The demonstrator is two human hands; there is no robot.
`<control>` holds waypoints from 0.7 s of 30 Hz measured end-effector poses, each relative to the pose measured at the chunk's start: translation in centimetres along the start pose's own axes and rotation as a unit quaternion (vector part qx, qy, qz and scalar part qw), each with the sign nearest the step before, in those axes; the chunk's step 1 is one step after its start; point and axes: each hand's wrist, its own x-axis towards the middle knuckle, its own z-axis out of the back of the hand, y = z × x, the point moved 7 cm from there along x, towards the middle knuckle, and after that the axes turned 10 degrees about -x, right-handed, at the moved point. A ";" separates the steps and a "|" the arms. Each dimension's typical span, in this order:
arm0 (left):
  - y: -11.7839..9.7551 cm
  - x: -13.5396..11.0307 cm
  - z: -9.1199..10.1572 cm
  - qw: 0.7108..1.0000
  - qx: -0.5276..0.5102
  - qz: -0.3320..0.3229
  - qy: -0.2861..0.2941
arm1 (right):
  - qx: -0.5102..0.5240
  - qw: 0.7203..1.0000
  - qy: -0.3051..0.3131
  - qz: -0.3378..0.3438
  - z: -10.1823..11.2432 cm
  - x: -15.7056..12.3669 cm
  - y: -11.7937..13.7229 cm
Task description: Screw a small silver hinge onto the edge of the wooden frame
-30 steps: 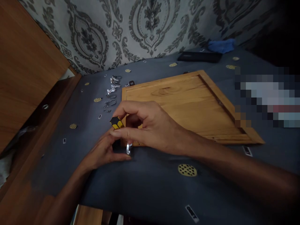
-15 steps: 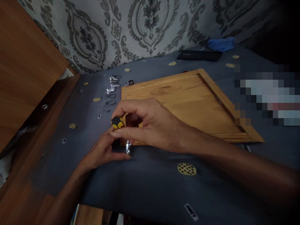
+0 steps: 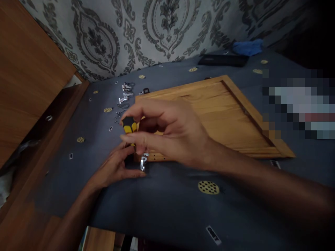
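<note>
My right hand point(image 3: 175, 134) grips a screwdriver point(image 3: 129, 125) by its black and yellow handle, fingers and thumb closed around it. The handle stands upright over the near left corner of a framed wooden panel point(image 3: 209, 115); its tip is hidden. At that corner sits a shiny metal hinge point(image 3: 142, 163), jutting over the panel's near edge. My left hand point(image 3: 113, 167) is bent around the hinge, thumb at its lower end. The left fingers reach up beside the screwdriver and are partly hidden behind it. Small dark holes show along the panel's near edge, right of the hinge.
More metal hinge parts point(image 3: 125, 97) lie on the dark patterned cloth point(image 3: 167, 205) beyond my hands. A black case point(image 3: 223, 60) and a blue cloth point(image 3: 247, 47) are at the back. Wooden furniture point(image 3: 34, 80) stands on the left, a patterned curtain point(image 3: 131, 31) behind.
My right hand has risen slightly and its grip has turned, with more of the screwdriver handle showing. My left hand and the hinge stay nearly where they were.
</note>
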 end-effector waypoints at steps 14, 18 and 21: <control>-0.8 0.3 0.0 0.999 -0.004 -0.034 0.010 | -0.057 0.998 0.011 -0.015 0.1 0.1 -1.8; -0.8 0.2 0.0 0.999 -0.007 -0.042 0.008 | -0.064 0.998 0.011 0.003 0.1 0.1 -1.7; -1.0 0.3 0.1 0.999 0.000 -0.032 0.010 | -0.064 0.998 0.007 0.009 0.1 0.1 -1.8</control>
